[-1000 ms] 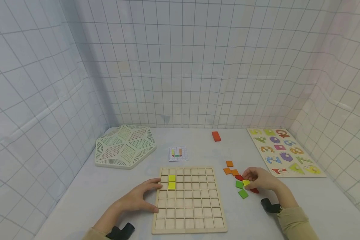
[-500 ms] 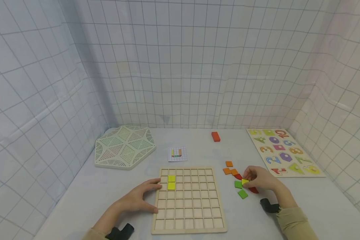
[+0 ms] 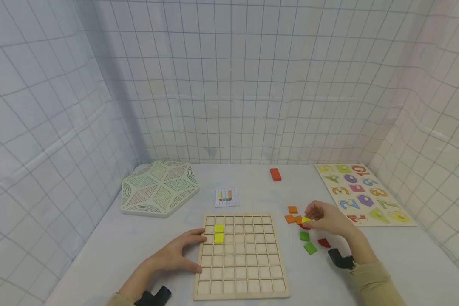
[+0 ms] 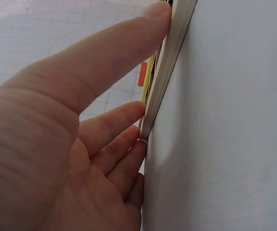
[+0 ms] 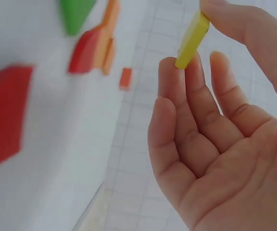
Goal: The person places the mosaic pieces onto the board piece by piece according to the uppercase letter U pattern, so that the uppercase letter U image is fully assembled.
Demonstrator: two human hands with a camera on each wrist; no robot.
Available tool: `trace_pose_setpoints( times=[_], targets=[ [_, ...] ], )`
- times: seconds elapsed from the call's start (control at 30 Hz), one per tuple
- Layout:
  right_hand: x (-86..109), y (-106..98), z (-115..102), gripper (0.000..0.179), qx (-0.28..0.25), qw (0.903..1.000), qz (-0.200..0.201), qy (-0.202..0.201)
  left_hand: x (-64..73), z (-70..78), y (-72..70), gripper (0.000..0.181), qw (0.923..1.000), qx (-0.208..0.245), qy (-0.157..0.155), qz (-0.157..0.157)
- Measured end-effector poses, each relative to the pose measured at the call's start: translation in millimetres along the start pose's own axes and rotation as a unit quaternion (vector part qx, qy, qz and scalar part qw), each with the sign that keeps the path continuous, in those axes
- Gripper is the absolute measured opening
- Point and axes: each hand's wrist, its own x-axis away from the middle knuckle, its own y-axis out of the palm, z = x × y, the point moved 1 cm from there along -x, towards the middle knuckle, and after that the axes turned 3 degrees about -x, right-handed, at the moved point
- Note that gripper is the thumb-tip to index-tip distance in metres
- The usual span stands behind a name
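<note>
A wooden grid board point(image 3: 240, 260) lies on the table, with two yellow square tiles point(image 3: 219, 238) set one above the other near its upper left. My left hand point(image 3: 172, 256) touches the board's left edge, thumb and fingers spread along it; the left wrist view shows the thumb point(image 4: 124, 50) against the rim. Between thumb and fingertips my right hand point(image 3: 330, 219) pinches another yellow tile point(image 5: 192, 41), raised off the table. Below it lie orange tiles point(image 3: 292, 209), two green tiles point(image 3: 310, 248) and two curved-edged red pieces point(image 3: 324, 243).
Behind the board lies a small card point(image 3: 227, 197) printed with a coloured U shape. A red block point(image 3: 276, 174) sits farther back. A number-and-shape puzzle board point(image 3: 361, 193) lies at right, a patterned hexagonal plate point(image 3: 160, 187) at left. Grid-lined cloth walls point(image 3: 229, 85) surround the table.
My right hand has lifted the yellow tile from among the loose pieces and moved it slightly up and left, uncovering the right red piece. The left hand has stayed at the board's edge.
</note>
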Motion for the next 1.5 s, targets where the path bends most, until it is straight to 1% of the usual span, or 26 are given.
trace_pose_setpoints(
  times=[0.13, 0.33, 0.47, 0.53, 0.77, 0.93, 1.17, 1.3, 1.5],
  targets=[
    [-8.6, 3.6, -25.0, 0.030, 0.006, 0.9987, 0.017, -0.047, 0.0, 0.3, 0.3, 0.075, 1.0000, -0.003, 0.000, 0.002],
    [-25.3, 14.6, -65.2, 0.028, -0.022, 0.9938, 0.018, -0.108, -1.5, -0.1, -0.1, 0.076, 0.9999, -0.011, -0.001, 0.003],
    [-35.8, 27.9, -83.4, 0.027, -0.041, 0.9895, 0.010, -0.138, -1.8, 0.0, -0.1, 0.076, 0.9999, -0.010, -0.001, 0.004],
    [-40.8, 35.7, -91.4, 0.027, -0.053, 0.9877, 0.002, -0.147, -1.7, 0.1, -0.1, 0.076, 1.0000, -0.008, 0.000, 0.004],
    [-56.3, 66.9, -116.7, 0.025, -0.065, 0.9794, -0.029, -0.189, -1.4, -0.5, 0.4, 0.075, 1.0000, -0.003, -0.004, 0.004],
    [-62.5, 88.4, -130.5, 0.025, -0.070, 0.9765, -0.057, -0.195, -1.1, -0.2, 0.0, 0.076, 0.9999, -0.009, -0.004, 0.005],
    [-65.0, 110.8, -145.0, 0.026, -0.087, 0.9735, -0.099, -0.186, -1.0, 1.4, -0.5, 0.075, 0.9999, -0.014, -0.002, 0.004],
    [-66.5, 123.3, -148.3, 0.026, -0.079, 0.9727, -0.121, -0.182, -0.6, 1.4, -0.3, 0.074, 0.9999, -0.011, 0.003, 0.004],
    [-69.5, 142.2, -147.6, 0.025, -0.063, 0.9730, -0.152, -0.162, 0.9, 0.7, 0.0, 0.073, 0.9999, -0.010, 0.014, 0.003]
  ],
)
